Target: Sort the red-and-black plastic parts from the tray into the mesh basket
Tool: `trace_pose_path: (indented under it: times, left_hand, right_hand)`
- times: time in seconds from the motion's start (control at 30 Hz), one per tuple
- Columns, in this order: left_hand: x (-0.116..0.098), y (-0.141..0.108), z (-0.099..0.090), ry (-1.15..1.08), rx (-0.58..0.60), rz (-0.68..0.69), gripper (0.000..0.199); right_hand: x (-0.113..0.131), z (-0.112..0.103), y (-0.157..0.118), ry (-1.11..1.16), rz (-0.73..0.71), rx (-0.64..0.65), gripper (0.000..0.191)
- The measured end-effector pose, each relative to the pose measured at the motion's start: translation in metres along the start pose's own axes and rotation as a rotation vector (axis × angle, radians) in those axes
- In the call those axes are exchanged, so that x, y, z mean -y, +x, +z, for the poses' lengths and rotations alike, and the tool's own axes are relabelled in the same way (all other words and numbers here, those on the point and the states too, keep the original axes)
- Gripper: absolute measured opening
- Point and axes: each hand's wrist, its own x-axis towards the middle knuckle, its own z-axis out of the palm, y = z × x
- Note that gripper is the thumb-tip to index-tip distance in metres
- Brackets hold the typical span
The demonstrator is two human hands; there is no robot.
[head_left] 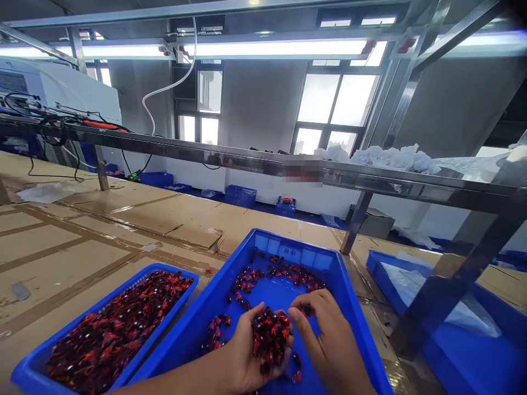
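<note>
Left hand (242, 350) cups red-black pieces (269, 333), right hand (328, 336) curls, perhaps pinching one, room ahead before blue tray's rim (298, 243).

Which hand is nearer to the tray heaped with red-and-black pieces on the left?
Left. The left hand, cupping red-and-black pieces over the larger blue bin, is right of the tray; the right hand is farther right, over that bin.

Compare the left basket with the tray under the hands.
Size: the basket is smaller, the tray larger.
Contents: red-and-black pieces thickly fill the basket, while the tray shows bare floor between scattered clusters.
Shared: both are blue and hold similar-looking pieces.
</note>
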Motion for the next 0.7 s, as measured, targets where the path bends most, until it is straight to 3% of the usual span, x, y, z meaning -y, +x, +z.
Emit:
trace_pose_path:
  times: [0.23, 0.33, 0.4, 0.5, 0.57, 0.63, 0.7]
  left_hand:
    - [-0.006, -0.006, 0.004, -0.045, -0.017, 0.072, 0.045]
    - [-0.007, -0.007, 0.006, -0.039, 0.013, 0.078, 0.043]
    - [-0.007, -0.008, 0.007, -0.042, 0.008, 0.075, 0.041]
    - [-0.008, -0.008, 0.006, -0.057, 0.009, 0.060, 0.041]
    - [-0.008, -0.007, 0.005, -0.057, 0.010, 0.054, 0.042]
    - [-0.007, -0.007, 0.005, -0.048, 0.006, 0.050, 0.043]
    - [-0.006, -0.007, 0.005, -0.039, -0.002, 0.052, 0.041]
  right_hand:
    - [0.001, 0.004, -0.004, 0.129, -0.146, 0.025, 0.023]
    - [0.005, 0.010, -0.006, 0.197, -0.146, 0.047, 0.027]
    - [0.006, 0.015, -0.008, 0.317, -0.039, 0.020, 0.023]
    - [0.002, 0.023, -0.009, 0.718, 0.313, -0.055, 0.017]
    - [-0.005, 0.027, -0.007, 0.950, 0.539, -0.040, 0.016]
    - [-0.011, 0.029, -0.005, 0.947, 0.635, -0.008, 0.020]
    - [-0.013, 0.030, -0.002, 0.705, 0.590, 0.015, 0.025]
